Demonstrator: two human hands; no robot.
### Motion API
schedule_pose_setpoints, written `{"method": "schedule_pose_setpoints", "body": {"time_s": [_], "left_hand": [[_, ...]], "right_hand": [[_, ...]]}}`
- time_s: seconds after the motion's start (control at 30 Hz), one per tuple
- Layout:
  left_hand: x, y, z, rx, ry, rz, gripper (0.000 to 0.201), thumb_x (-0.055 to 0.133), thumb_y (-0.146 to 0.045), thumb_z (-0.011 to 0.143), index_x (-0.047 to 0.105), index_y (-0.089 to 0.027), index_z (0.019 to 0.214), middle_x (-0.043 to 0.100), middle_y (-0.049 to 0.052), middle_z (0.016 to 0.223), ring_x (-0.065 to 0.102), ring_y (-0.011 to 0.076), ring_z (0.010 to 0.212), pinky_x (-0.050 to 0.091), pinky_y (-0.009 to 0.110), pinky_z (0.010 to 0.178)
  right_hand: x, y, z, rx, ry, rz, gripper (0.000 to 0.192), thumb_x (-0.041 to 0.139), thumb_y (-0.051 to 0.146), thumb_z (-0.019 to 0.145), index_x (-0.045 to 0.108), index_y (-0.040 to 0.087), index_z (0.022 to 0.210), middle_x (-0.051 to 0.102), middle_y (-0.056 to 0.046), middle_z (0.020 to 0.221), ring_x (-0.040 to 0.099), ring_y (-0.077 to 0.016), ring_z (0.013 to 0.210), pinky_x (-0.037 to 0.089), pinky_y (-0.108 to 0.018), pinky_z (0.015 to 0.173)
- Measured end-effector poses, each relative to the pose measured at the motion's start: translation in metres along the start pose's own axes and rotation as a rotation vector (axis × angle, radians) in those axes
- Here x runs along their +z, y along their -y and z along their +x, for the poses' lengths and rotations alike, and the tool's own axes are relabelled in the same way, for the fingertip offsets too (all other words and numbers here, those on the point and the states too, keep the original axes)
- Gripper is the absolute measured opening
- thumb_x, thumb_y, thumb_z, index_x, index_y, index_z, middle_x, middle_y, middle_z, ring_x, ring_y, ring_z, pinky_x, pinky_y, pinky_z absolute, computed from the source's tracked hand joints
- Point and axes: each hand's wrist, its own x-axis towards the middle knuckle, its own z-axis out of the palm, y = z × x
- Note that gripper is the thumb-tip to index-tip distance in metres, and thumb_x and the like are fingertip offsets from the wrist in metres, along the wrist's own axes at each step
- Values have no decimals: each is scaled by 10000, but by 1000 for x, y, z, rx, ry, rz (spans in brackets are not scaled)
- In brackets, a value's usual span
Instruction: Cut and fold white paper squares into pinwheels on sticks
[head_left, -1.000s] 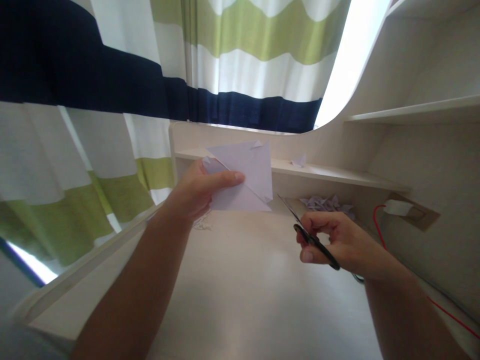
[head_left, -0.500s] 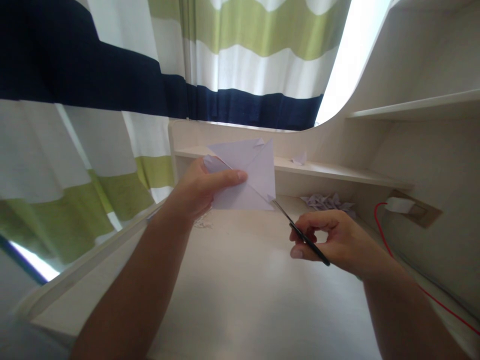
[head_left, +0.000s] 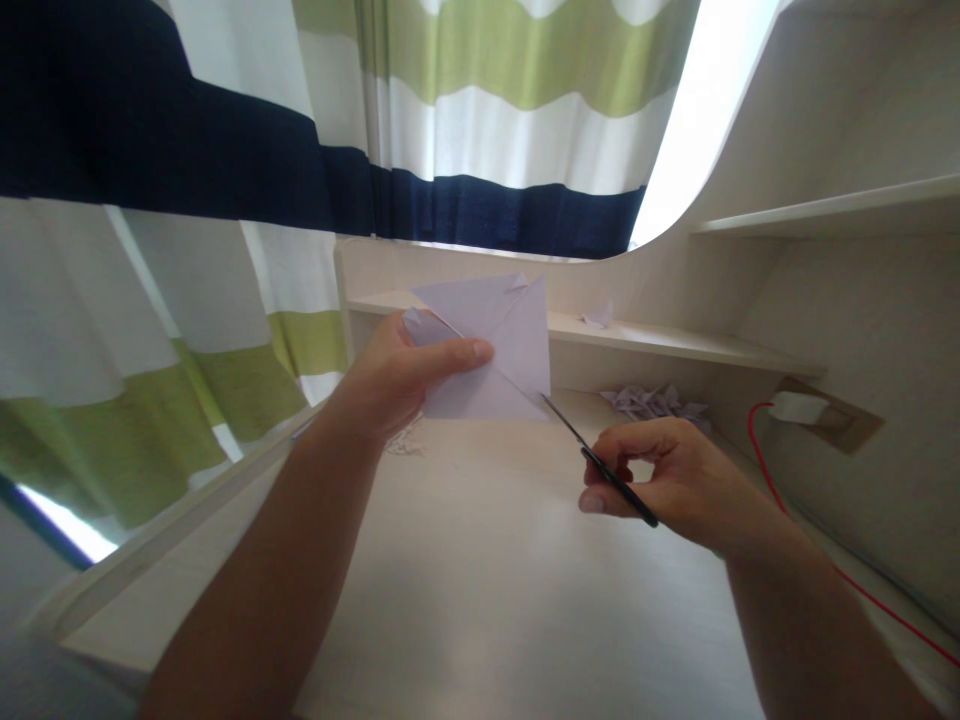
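Observation:
A pale, roughly square sheet of paper is held up above the desk, with creases or slits running in from its corners. My left hand is closed on its left side, thumb across the front; the fingers behind are hidden. In my right hand is a pair of scissors with black handles. Their thin blades point up and left and touch the lower right corner of the paper. The blades look close together.
A pile of folded paper pieces lies at the back right of the desk. One paper scrap rests on the narrow shelf. A white plug with a red cable sits at the right wall. Striped curtains hang behind.
The small flap at the paper's lower right corner no longer stands up by the blade tips. My right hand and the scissors have shifted very slightly; my left hand stays almost still.

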Motion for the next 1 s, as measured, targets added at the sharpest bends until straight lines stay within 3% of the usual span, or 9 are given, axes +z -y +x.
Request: {"method": "schedule_pose_setpoints", "body": {"time_s": [0.67,1.0], "left_hand": [[-1,-1,-1,3,-16,34,312,905,-258,690,813,-181,978,823,61,940,782,217,805,644,279,689],[-1,-1,0,14,-25,47,302,900,-271,689,819,-192,968,825,63,947,784,225,819,633,274,663]], "right_hand": [[-1,1,-1,51,3,25,375,930,502,710,724,197,640,627,4,611,513,-137,597,386,-290,550],[-2,-6,-2,35,5,21,509,928,543,704,582,190,586,559,22,591,447,-117,568,316,-289,520]]}}
